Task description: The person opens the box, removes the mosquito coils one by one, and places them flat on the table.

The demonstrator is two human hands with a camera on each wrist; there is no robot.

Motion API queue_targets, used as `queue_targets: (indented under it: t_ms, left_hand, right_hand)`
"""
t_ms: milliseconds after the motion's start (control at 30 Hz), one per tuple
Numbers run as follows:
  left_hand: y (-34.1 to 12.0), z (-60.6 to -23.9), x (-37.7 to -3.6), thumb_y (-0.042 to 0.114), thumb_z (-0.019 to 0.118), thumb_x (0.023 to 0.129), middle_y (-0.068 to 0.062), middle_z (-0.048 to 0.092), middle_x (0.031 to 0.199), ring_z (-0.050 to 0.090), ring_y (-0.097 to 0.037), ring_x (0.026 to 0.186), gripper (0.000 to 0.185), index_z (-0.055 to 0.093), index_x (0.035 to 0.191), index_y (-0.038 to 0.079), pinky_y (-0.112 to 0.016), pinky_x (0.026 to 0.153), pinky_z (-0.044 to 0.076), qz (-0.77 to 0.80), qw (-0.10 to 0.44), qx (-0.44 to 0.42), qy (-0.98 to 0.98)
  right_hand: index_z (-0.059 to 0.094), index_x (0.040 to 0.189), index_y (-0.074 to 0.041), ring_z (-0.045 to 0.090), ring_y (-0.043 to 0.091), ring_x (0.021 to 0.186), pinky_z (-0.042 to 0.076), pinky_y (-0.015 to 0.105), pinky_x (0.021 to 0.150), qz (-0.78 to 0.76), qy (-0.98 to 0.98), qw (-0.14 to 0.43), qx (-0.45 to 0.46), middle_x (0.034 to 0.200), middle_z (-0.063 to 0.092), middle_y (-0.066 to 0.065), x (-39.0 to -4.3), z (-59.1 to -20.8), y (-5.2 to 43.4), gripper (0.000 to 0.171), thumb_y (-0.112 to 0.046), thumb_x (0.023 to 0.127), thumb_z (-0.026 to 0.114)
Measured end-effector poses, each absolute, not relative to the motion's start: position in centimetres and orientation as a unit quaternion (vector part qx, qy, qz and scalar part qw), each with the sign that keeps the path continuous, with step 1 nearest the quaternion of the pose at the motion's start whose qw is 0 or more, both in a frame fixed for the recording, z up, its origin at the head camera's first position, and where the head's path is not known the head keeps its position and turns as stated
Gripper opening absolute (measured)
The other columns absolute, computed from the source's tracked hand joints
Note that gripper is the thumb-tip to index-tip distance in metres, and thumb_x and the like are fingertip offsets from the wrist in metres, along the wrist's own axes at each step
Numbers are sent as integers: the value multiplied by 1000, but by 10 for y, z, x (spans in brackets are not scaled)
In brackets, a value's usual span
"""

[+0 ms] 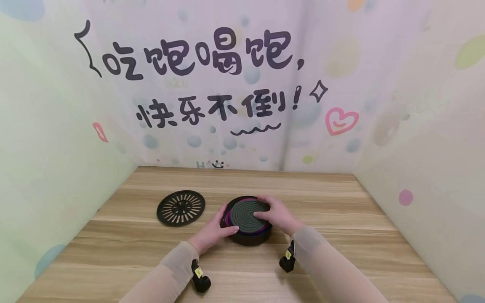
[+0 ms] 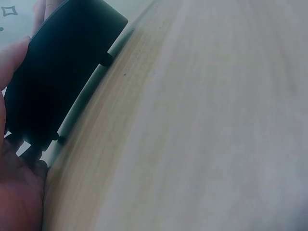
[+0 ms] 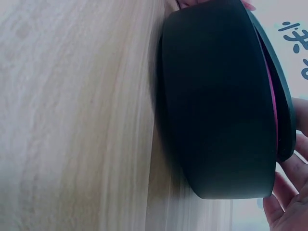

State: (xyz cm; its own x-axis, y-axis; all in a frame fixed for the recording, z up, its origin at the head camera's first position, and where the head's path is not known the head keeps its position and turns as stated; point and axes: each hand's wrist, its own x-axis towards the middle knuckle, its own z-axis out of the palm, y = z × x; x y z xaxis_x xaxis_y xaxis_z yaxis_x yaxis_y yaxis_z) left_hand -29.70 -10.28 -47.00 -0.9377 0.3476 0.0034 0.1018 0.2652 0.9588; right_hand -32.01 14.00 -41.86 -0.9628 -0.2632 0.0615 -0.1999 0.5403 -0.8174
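- The left hand [image 1: 213, 232] rests against the near-left rim of the round black holder [image 1: 250, 237], fingers curled round its edge and thumb reaching up toward the top.
- The right hand [image 1: 276, 213] lies over the far-right rim, fingers laid on the dark spiral coil [image 1: 248, 213] that sits on top; its grip looks light, more pressing than pinching.
- The coil sits on the holder with a purple-pink band [image 3: 272, 91] showing beneath it; in the right wrist view the coil's edge stands slightly proud of the black wall.
- The holder stands on the worktop [image 1: 341, 252], about midway across and nearer the front than the back.
- The slotted black lid [image 1: 181, 207] lies flat to the left, near but apart from the holder, so by my reading the coil is placed or being seated and covering is left.
- Bare wood lies on the holder's right and behind it; printed walls [image 1: 417, 126] close three sides, well apart from the hands.
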Motion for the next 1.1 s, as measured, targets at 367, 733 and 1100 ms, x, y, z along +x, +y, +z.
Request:
queue_targets:
  t_ms: [367,733,1100]
  left_hand:
    - [-102,-468,-297,36,76,82,-19,15,158,14,-35,144,101,10,156,16,-56,113,13,594,112,134,785]
    - [-102,-469,-298,35,77,82,-19,15,158,14,-35,143,102,9,156,14,-54,114,11,599,113,137,781]
    - [-103,-470,-299,35,76,82,-19,15,158,14,-35,144,102,9,156,15,-55,114,12,599,114,136,781]
  right_hand:
    - [50,138,-5,48,28,125,37,47,105,-504,854,23,-129,139,52,11,-319,-411,136,59,-14,85,74]
    - [48,140,-6,50,31,121,43,45,100,-561,821,40,-96,139,51,14,-322,-411,135,61,-4,84,72]
    - [42,144,-5,43,36,129,35,50,106,-597,796,60,-85,141,49,16,-322,-410,134,66,-3,84,71]
